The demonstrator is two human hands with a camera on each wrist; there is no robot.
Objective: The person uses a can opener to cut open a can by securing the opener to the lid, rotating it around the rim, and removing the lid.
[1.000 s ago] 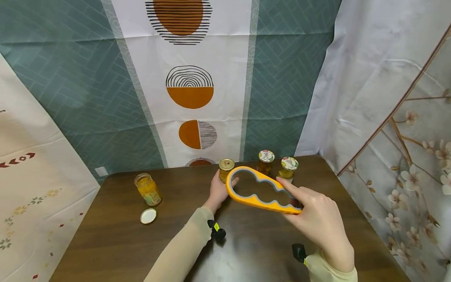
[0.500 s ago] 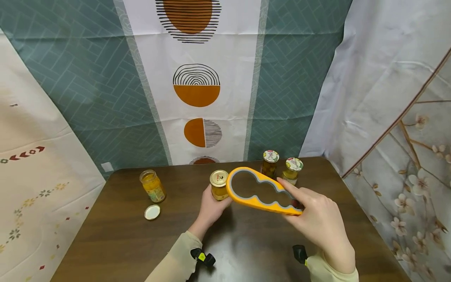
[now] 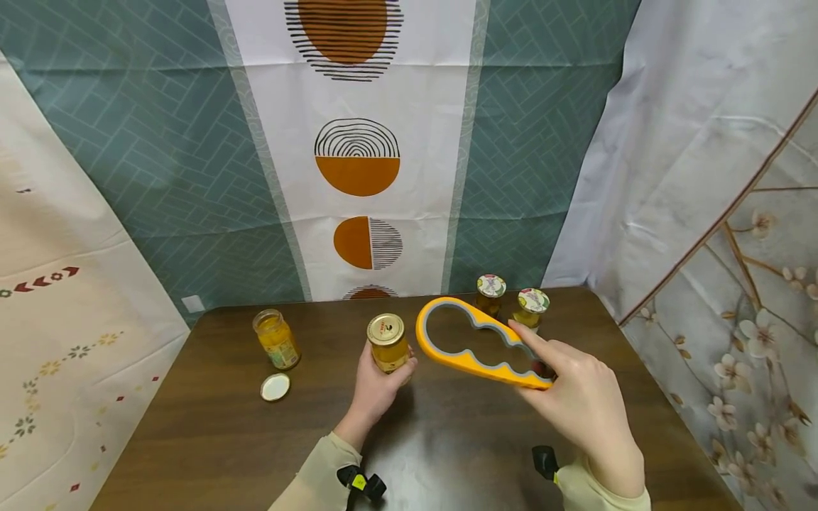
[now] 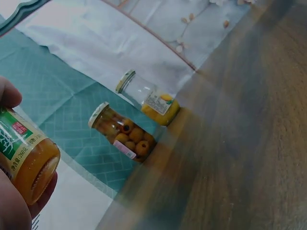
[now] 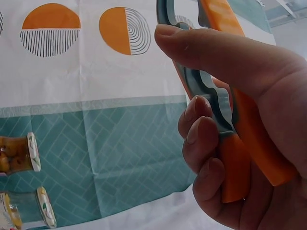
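1. The left hand (image 3: 377,394) has brought the jar (image 3: 387,353) away from the back of the table (image 3: 211,454), closer to the person
2. Its fingers are curled snugly round the jar, which is up off the table with the gold lid (image 3: 386,329) on top
3. The right hand (image 3: 578,390) has hardly moved, and it holds one end of the yellow tool (image 3: 471,364) tight
4. Now the jar is near the tool but not touching, so I guess they can soon work together
5. On the left stands an open jar (image 3: 277,342), a loose lid (image 3: 275,387) near it
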